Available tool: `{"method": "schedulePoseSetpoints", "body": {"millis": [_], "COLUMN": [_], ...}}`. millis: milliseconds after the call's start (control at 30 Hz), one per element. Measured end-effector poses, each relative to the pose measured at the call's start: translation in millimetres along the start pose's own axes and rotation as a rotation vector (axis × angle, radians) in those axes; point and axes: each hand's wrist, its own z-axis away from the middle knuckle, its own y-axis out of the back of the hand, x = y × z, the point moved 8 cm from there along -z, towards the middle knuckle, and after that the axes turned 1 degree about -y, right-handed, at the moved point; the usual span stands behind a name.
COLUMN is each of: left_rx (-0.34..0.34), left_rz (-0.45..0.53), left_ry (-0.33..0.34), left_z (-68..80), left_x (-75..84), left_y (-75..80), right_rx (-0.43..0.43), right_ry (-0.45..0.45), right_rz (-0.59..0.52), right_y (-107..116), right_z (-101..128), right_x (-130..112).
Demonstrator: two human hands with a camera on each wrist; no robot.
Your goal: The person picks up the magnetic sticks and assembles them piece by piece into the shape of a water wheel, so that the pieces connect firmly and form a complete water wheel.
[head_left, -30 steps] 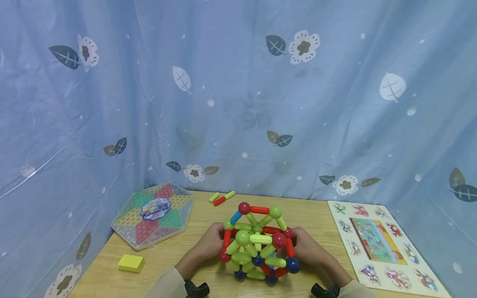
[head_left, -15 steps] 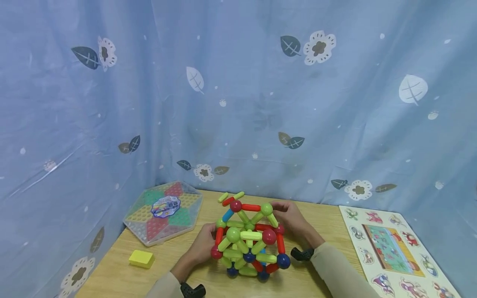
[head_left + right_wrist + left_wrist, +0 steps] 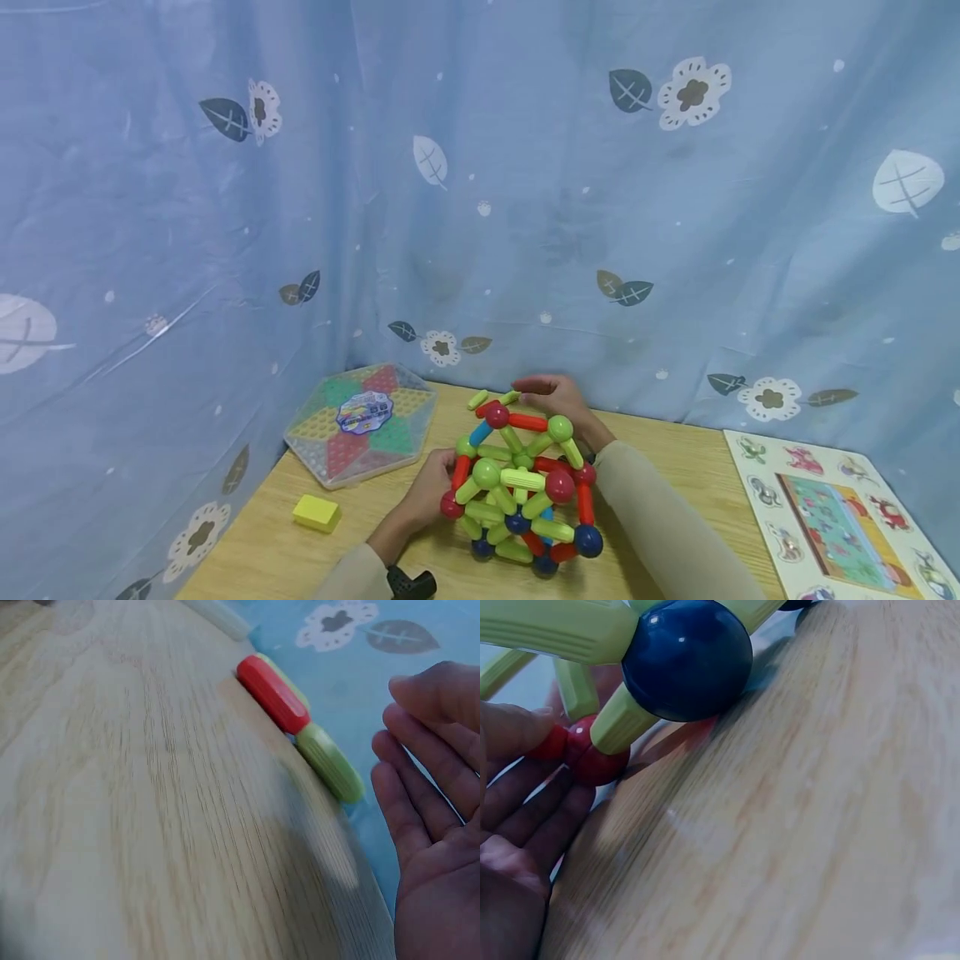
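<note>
A cage-like structure of magnetic rods and balls, in green, red and blue, stands at the front middle of the table. My left hand holds its left side. In the left wrist view the thumb and fingers pinch a red rod beside a red ball. Behind the structure, my right hand reaches to the loose rods at the back. The right wrist view shows its fingers bent slightly and apart from a red rod and a green rod joined end to end.
Another loose green rod lies beside them. A hexagonal Chinese checkers box is at the back left, with a yellow block in front. A picture board lies at the right. A blue curtain hangs behind the table.
My right hand has left the structure's right side and moved back and left to the loose rods. My left hand keeps its hold. The head view has turned rightward.
</note>
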Motion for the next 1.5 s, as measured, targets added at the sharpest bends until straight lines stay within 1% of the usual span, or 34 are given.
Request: {"method": "schedulePoseSetpoints", "body": {"millis": [100,133,200,333,400,433,567,667,900,1033,1133,1167,1267,1400,1500], "left_rx": [-0.022,-0.030,-0.037,-0.041,-0.039,-0.042,-0.054,-0.066,-0.062,-0.073,-0.086,-0.085,-0.073,-0.068,-0.075], "left_rz": [0.018,0.023,0.026,0.031,0.033,0.037,0.038,0.033,0.022,0.031,0.013,0.007,-0.015,-0.020,-0.019], "left_ry": [0.005,0.004,0.007,0.008,0.010,0.008,0.006,0.003,-0.005,-0.013,-0.024,-0.029,-0.031,-0.011,-0.008], "left_z": [-2.9,-3.7,-5.3,-6.6,-6.4,-6.1,-4.9,-3.6,-0.2,1.3,2.6,3.0,3.8,3.4,3.1], "left_x": [-0.4,0.1,0.4,2.3,3.4,4.1,5.4,6.6,10.7,12.6,15.2,16.2,16.9,14.0,12.4], "left_y": [-7.6,-9.9,-12.9,-14.8,-14.2,-14.0,-14.8,-17.3,-23.0,-32.5,-39.8,-40.9,-41.4,-40.1,-40.0], "right_rx": [0.002,-0.002,-0.013,-0.044,-0.055,-0.054,-0.055,-0.062,-0.083,-0.076,-0.066,-0.063,-0.053,-0.037,-0.013], "right_ry": [0.025,0.036,0.044,0.098,0.117,0.126,0.157,0.198,0.226,0.304,0.372,0.381,0.367,0.298,0.281], "right_rz": [0.061,0.098,0.193,0.455,0.531,0.553,0.577,0.581,0.543,0.602,0.695,0.721,0.783,0.773,0.769], "right_y": [0,-1,-1,-4,-5,-5,-4,-3,1,3,4,4,7,10,14], "right_z": [-3,-3,-4,-2,-1,0,3,9,34,47,55,57,65,79,93], "right_x": [-3,-4,-6,-13,-16,-18,-17,-13,-10,-15,-18,-17,-16,-16,-21]}}
